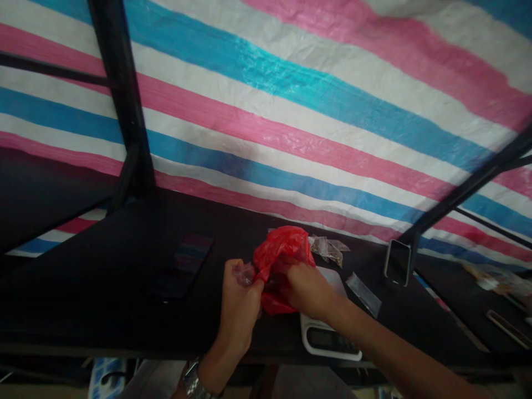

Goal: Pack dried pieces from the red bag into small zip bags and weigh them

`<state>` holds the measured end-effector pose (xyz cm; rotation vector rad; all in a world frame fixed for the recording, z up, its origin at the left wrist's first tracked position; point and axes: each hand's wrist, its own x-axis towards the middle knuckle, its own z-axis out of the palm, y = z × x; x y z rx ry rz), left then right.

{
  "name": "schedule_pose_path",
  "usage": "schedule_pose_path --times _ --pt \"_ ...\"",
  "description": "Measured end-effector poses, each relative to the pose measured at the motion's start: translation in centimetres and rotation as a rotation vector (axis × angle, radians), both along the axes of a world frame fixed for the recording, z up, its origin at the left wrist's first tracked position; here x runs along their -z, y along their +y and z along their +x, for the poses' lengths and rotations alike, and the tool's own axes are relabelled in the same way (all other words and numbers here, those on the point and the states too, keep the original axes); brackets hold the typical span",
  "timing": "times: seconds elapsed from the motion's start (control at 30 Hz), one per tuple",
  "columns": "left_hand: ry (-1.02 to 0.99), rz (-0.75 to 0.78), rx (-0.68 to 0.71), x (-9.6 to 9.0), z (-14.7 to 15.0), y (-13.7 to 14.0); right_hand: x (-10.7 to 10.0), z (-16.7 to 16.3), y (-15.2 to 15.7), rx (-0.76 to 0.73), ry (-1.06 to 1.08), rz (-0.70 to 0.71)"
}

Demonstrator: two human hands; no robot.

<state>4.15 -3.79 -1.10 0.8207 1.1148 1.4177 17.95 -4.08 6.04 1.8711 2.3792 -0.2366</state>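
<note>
A red plastic bag [284,244] stands on the black table, bunched up, with its mouth toward me. My left hand [241,302] is closed on the bag's left edge. Some crumpled clear plastic [246,274] shows at the same fingers. My right hand [305,285] reaches into the bag's mouth, so its fingertips are hidden and what they touch cannot be seen. Under my right wrist sits a white digital scale [332,350], partly covered by the forearm. Small clear packets with brownish contents [328,249] lie just behind the bag.
A flat clear plastic packet [364,293] lies right of the scale. A phone [398,262] leans against the frame post at the right. A dark glossy slab [183,266] rests at left on the black table [103,277]. Striped sheeting [291,133] hangs behind.
</note>
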Motion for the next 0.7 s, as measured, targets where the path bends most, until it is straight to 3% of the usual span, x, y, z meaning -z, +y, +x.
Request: schedule_pose_path --times 0.1,0.23,0.37,0.5,0.7 --pt "-0.030 -0.045 -0.008 0.0 -0.5 0.1 1.2 0.7 0.5 0.038 0.235 -0.030" --pt "-0.018 -0.049 -0.037 -0.2 -1.2 0.8 3.1 1.4 1.1 0.131 0.721 -0.135" --pt "0.066 0.138 -0.052 -0.5 -2.0 1.2 4.0 2.0 1.2 0.160 0.964 -0.180" --pt "0.194 0.419 0.067 -0.2 -3.1 0.7 2.5 2.6 0.6 0.167 1.035 -0.153" --pt "0.357 0.480 0.207 0.4 -3.5 0.2 -2.3 2.2 -1.9 0.097 0.926 -0.020"
